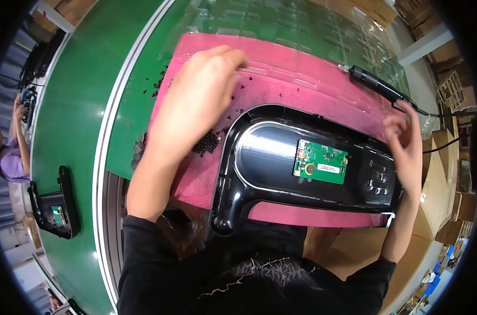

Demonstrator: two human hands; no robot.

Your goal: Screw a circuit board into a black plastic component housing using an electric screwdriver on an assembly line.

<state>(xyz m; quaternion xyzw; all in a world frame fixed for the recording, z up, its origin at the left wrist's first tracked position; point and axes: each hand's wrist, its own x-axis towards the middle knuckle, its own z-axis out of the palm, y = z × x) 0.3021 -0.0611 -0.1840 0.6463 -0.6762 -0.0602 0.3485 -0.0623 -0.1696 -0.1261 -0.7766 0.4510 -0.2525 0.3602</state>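
Observation:
A black plastic housing (270, 194) with a curved arm lies on the pink mat (212, 52) in front of me. A green circuit board (330, 152) sits inside it, toward the middle. My left hand (207, 86) hovers over the mat beyond the housing's left end, its curled fingers smeared by motion. Beside that wrist is a heap of small black screws (208, 143), with more scattered around. My right hand (405, 139) is raised at the housing's right end, fingers bent and apart, with nothing visible in it. Just beyond it lies a black electric screwdriver (377, 85).
Clear plastic trays (280, 26) cover the far side of the mat and table. Left of a pale rail (99, 184), a green surface (86, 115) carries another black housing (70, 210) with a board. A person in purple (15, 160) works at far left. Cardboard (433, 194) stands at right.

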